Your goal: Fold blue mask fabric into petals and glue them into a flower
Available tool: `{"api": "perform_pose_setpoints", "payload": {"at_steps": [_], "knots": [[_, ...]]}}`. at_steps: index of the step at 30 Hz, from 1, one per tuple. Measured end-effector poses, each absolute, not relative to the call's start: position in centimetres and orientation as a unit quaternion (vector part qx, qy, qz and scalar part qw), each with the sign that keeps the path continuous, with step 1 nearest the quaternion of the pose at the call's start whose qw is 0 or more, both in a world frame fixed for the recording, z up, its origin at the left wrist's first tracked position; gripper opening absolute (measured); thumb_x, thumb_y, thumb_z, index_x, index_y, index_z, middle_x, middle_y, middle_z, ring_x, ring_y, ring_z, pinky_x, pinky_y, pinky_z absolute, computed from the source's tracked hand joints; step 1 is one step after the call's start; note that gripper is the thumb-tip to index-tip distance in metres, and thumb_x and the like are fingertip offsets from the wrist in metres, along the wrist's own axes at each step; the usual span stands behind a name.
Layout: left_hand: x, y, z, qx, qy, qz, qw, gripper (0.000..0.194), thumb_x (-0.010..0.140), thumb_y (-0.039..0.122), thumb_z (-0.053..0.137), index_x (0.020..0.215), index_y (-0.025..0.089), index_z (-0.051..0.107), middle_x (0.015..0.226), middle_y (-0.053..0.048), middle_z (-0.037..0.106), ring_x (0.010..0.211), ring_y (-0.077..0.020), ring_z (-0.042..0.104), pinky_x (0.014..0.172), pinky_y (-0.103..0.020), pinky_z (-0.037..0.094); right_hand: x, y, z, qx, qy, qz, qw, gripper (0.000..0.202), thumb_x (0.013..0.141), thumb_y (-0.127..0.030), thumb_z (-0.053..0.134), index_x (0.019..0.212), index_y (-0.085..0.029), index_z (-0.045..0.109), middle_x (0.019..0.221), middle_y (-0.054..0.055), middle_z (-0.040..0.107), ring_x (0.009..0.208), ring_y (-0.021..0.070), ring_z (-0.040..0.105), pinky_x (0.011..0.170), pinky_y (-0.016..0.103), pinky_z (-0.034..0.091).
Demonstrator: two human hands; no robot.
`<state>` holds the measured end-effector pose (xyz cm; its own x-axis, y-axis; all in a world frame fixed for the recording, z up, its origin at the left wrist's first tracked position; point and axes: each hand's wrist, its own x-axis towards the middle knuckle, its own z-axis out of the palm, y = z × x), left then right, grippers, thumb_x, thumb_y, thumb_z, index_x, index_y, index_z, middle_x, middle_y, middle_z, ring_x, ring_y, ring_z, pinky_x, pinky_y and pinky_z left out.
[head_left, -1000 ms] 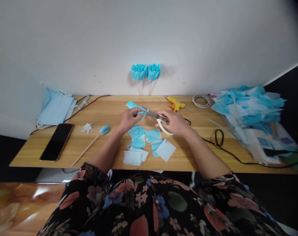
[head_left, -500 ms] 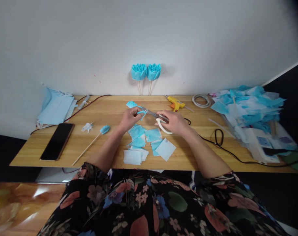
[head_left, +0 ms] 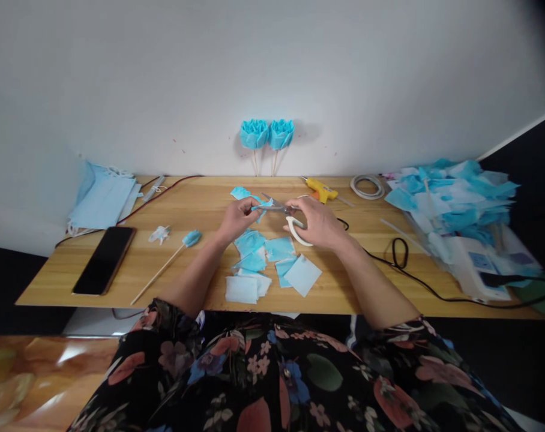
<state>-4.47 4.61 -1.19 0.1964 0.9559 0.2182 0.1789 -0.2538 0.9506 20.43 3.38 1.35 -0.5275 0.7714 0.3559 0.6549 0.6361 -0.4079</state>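
My left hand [head_left: 237, 221] pinches a small blue fabric piece [head_left: 261, 204] above the middle of the table. The white-handled scissors [head_left: 279, 207] are in my right hand [head_left: 316, 223], their blades parted around the blue piece. Below my hands lie several blue and pale squares [head_left: 303, 275], some overlapping. Another blue piece [head_left: 240, 192] rests just behind my left hand. Left of my left forearm, a wooden stick [head_left: 158, 274] carries a small blue bud [head_left: 192, 238].
Two blue flowers [head_left: 267, 134] on sticks lean against the wall. A yellow glue gun [head_left: 321, 189] and a coiled cable [head_left: 367, 186] lie behind my right hand. Masks [head_left: 104, 198] and a phone [head_left: 104, 260] are left; a blue scrap heap [head_left: 461, 195] is right.
The scissor blades have opened wider and turned to a flatter angle at the blue piece. My right hand has shifted slightly, while my left hand keeps its pinch.
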Motion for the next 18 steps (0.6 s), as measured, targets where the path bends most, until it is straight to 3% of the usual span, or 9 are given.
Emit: {"api": "perform_pose_setpoints", "payload": {"at_steps": [8, 18], "knots": [[-4.5, 4.44, -0.89, 0.648, 0.46, 0.447, 0.411, 0.017, 0.079, 0.031, 0.068, 0.072, 0.018, 0.062, 0.057, 0.005, 0.051, 0.054, -0.0086, 0.04, 0.053, -0.023, 0.03, 20.61, 3.7, 1.2, -0.412, -0.867, 0.083, 0.267, 0.042, 0.085, -0.039, 0.073, 0.123, -0.022, 0.063, 0.112, 0.013, 0.072, 0.106, 0.0345, 0.063, 0.091, 0.048, 0.048], [-4.41, 4.19, -0.34, 0.657, 0.449, 0.437, 0.419, 0.019, 0.076, 0.036, 0.064, 0.071, 0.018, 0.058, 0.058, 0.005, 0.049, 0.053, -0.0082, 0.039, 0.053, -0.023, 0.029, 21.11, 3.98, 1.76, -0.406, -0.866, 0.094, 0.277, 0.042, 0.082, -0.035, 0.077, 0.121, -0.023, 0.066, 0.107, 0.011, 0.073, 0.104, 0.0334, 0.064, 0.09, 0.047, 0.048]]}}
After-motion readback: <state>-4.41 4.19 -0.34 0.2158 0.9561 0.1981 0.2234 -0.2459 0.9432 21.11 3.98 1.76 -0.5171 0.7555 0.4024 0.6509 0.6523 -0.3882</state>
